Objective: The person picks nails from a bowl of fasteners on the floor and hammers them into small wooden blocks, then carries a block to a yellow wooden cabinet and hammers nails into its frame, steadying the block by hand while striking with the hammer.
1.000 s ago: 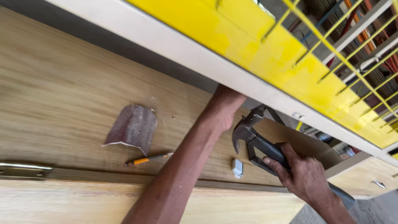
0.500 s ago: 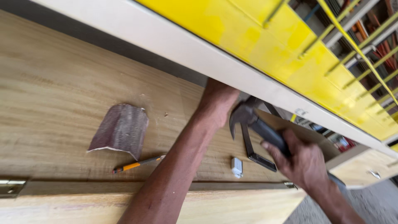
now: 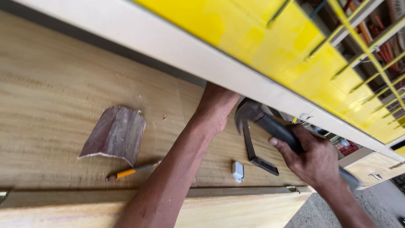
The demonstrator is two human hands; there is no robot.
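Gripping the dark handle of a hammer (image 3: 270, 124), the right hand (image 3: 314, 162) has its fingers wrapped tight around the grip, and the metal head points toward the left hand (image 3: 217, 105). That left hand reaches forward across the wooden table (image 3: 50, 84) and slips under the pale edge of a yellow panel (image 3: 253, 38), so its fingers are hidden and I cannot tell whether they are spread or closed on something. The hammer head sits just beside the left wrist, on its right. Below the hammer, between the two hands, a dark metal square (image 3: 257, 156) lies flat on the wood. Near it, just right of the left forearm, rests a small white block (image 3: 238, 171). On the other side of the left forearm lie an orange pencil (image 3: 130, 171) and, above it, a curled sheet of reddish-brown sandpaper (image 3: 114, 134), well apart from the hammer. Beyond the right hand, lower down, a wooden drawer front with a metal handle (image 3: 373, 174) shows.
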